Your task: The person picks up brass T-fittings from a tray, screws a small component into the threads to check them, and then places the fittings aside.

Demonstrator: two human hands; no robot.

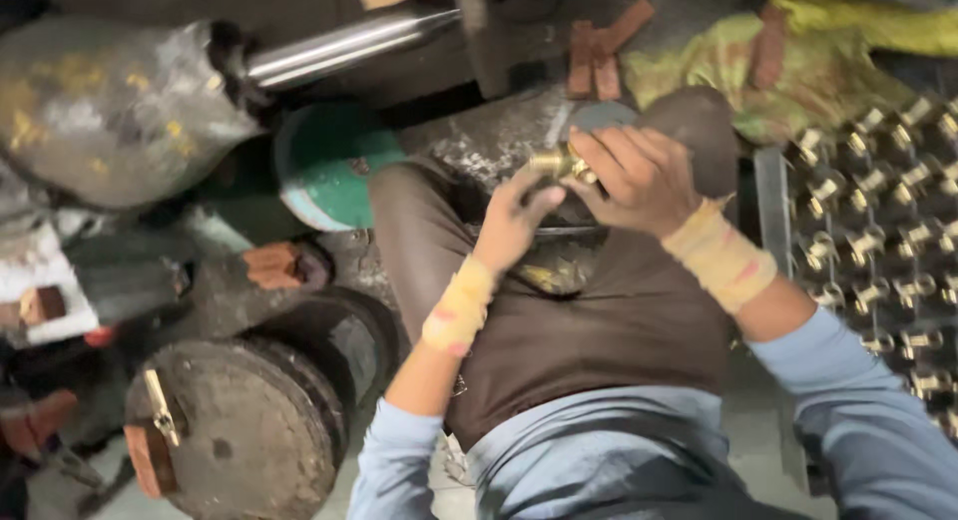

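Fitting: a small brass fitting (559, 163), held over the person's lap, just above the knees, between both hands.
Right hand: the right hand (639, 176) is curled over the fitting from the right, fingers bent round its end and closed on it.
Left hand: the left hand (514, 221) comes up from below left, thumb and fingertips pinching the near side of the fitting.
Wrists: each wrist carries a yellowish cloth wrap, one on the left (459, 305) and one on the right (718, 256), above light blue sleeves (858, 400).
Lap: brown trousers (599, 320) lie under the hands; the picture is blurred, so the small parts of the fitting cannot be told.
Rack: to the right, just beside the right arm, a rack (878, 251) stands full of like brass fittings in rows.
Cloth: a yellow-green cloth (798, 61) lies crumpled beyond the rack, at the top right.
Blocks: reddish blocks (599, 51) lie on the floor beyond the hands.
Drum: a green round drum (329, 166) sits left of the knee.
Shaft: a shiny steel shaft (339, 46) runs aslant at the top, out of a grey bulky machine part (110, 111).
Disc: a dark round disc (239, 430) lies at the lower left, well apart from the hands.
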